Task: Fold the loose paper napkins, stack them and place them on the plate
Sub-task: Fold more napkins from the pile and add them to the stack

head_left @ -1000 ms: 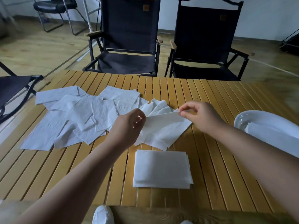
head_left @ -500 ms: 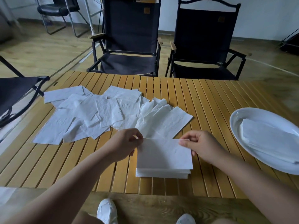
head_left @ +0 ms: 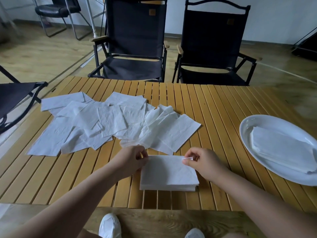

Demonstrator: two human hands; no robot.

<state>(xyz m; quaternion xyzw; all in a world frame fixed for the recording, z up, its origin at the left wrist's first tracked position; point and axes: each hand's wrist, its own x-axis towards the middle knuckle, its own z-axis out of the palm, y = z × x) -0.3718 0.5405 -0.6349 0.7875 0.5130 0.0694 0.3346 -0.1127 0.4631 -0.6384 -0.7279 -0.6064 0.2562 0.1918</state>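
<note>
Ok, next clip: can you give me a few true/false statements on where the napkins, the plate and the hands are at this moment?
1. The left hand and the right hand each pinch a far corner of the top napkin on the stack. True.
2. The plate holds nothing. False: folded napkins lie on it.
3. The loose napkins lie spread over the left part of the table. True.
4. The stack sits on the plate. False: it rests on the table, apart from the plate, near the front edge.
</note>
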